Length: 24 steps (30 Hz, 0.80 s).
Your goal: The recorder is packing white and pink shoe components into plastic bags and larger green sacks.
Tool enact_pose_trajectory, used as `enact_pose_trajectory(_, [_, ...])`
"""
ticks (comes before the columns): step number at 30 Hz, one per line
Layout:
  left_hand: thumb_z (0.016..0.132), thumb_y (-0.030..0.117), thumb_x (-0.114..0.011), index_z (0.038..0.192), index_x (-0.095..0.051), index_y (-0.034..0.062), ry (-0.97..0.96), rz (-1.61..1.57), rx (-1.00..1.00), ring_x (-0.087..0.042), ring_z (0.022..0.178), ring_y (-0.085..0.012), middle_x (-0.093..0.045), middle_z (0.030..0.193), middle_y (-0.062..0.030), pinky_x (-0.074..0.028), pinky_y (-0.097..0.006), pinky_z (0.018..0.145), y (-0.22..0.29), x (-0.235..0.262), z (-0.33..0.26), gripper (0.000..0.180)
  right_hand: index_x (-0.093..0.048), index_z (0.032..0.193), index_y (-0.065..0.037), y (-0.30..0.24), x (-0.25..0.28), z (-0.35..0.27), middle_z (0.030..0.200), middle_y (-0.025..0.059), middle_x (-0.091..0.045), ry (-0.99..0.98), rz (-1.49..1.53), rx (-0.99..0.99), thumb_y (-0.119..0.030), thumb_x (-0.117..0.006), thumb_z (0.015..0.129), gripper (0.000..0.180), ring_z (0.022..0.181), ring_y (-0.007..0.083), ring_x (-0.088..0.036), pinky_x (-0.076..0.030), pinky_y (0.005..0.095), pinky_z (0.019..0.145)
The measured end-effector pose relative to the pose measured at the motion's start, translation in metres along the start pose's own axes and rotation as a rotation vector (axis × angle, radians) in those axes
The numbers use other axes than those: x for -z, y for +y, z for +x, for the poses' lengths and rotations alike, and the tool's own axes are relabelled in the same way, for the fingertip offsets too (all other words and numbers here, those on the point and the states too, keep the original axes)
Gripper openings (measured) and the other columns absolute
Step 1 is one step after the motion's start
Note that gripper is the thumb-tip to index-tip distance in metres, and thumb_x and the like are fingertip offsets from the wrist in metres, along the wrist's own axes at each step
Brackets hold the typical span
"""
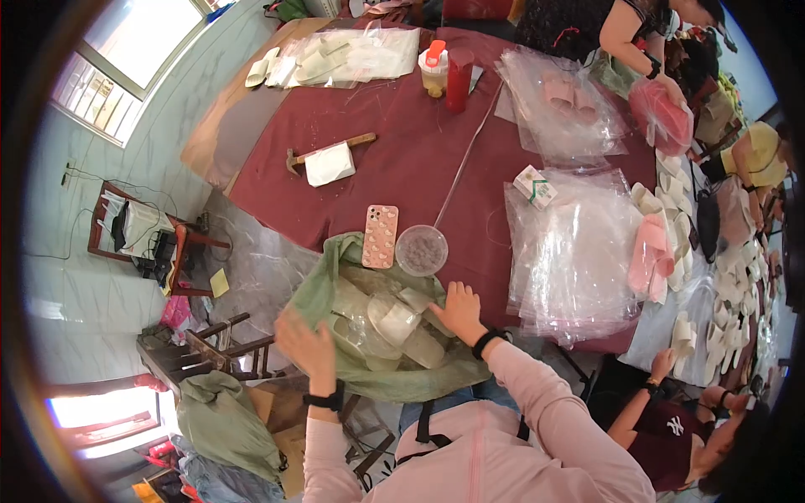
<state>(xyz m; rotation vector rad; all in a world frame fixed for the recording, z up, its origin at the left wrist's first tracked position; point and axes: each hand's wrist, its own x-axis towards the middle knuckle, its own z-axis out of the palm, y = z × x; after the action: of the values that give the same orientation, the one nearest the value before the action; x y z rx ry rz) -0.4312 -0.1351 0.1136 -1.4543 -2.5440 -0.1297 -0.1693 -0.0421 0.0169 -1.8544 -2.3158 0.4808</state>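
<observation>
We see a desk (pixel 411 168) covered in dark red cloth. Nearest us, a pink patterned phone (pixel 381 237) lies just beside a clear round tub (pixel 422 272) of greyish bits. Farther back, we have a wooden-handled hammer (pixel 358 140) next to a white pad (pixel 330 164). Along the far side stand an orange-lidded cup (pixel 433 80) and a tall red container (pixel 458 81), near clear bags (pixel 381 55) with pale slippers (pixel 325 60). On our right spreads a pile of clear plastic bags (pixel 566 268).
</observation>
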Motion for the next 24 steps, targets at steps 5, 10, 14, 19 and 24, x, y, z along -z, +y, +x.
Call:
enact_pose_trajectory(5, [0.066, 0.045, -0.070, 0.135, -0.038, 0.0232, -0.243, -0.534, -0.408, -0.024, 0.127, -0.0450, -0.025, 0.136, -0.0302, -0.025, -0.051, 0.101, 0.121, -0.036, 0.026, 0.079, -0.054, 0.092, -0.006, 0.003, -0.041, 0.035, 0.089, 0.0104, -0.056, 0.009, -0.030, -0.016, -0.028, -0.064, 0.073, 0.031, 0.083, 0.0287, -0.057, -0.047, 0.0413, 0.067])
enact_pose_trajectory(10, [0.061, 0.045, -0.074, 0.134, -0.038, 0.0313, -0.367, -0.598, -0.257, -0.027, 0.124, -0.0465, -0.019, 0.137, -0.0293, -0.028, -0.051, 0.099, 0.182, -0.071, 0.051, 0.082, -0.061, 0.094, -0.007, 0.004, -0.033, 0.049, 0.091, 0.0100, -0.061, -0.150, 0.075, -0.065, -0.017, -0.059, 0.076, 0.020, 0.087, 0.0295, -0.059, -0.048, 0.0413, 0.072])
enact_pose_trajectory(14, [0.060, 0.036, -0.076, 0.132, -0.040, 0.0298, -0.420, -0.795, -0.391, -0.031, 0.122, -0.0435, -0.024, 0.133, -0.0271, -0.033, -0.046, 0.098, 0.169, -0.082, 0.053, 0.081, -0.064, 0.089, -0.009, 0.010, -0.025, 0.054, 0.089, 0.0129, -0.063, -0.218, 0.302, -0.224, -0.015, -0.057, 0.077, 0.015, 0.084, 0.0306, -0.061, -0.049, 0.0408, 0.071])
enact_pose_trajectory(19, [0.056, 0.024, -0.080, 0.129, -0.045, 0.0287, -0.537, -0.938, -0.702, -0.038, 0.117, -0.0385, -0.031, 0.126, -0.0203, -0.038, -0.042, 0.096, 0.123, -0.071, 0.050, 0.081, -0.064, 0.085, -0.008, 0.016, -0.029, 0.061, 0.086, 0.0137, -0.064, -0.152, 0.367, -0.272, -0.016, -0.058, 0.076, 0.013, 0.081, 0.0325, -0.061, -0.048, 0.0416, 0.069])
enact_pose_trajectory(24, [0.056, 0.023, -0.080, 0.129, -0.044, 0.0290, -0.522, -0.944, -0.682, -0.035, 0.118, -0.0379, -0.030, 0.126, -0.0186, -0.036, -0.045, 0.097, 0.125, -0.080, 0.041, 0.081, -0.063, 0.081, -0.007, 0.015, -0.038, 0.066, 0.084, 0.0131, -0.063, 0.050, 0.504, -0.399, -0.017, -0.056, 0.077, 0.013, 0.079, 0.0331, -0.061, -0.048, 0.0417, 0.068])
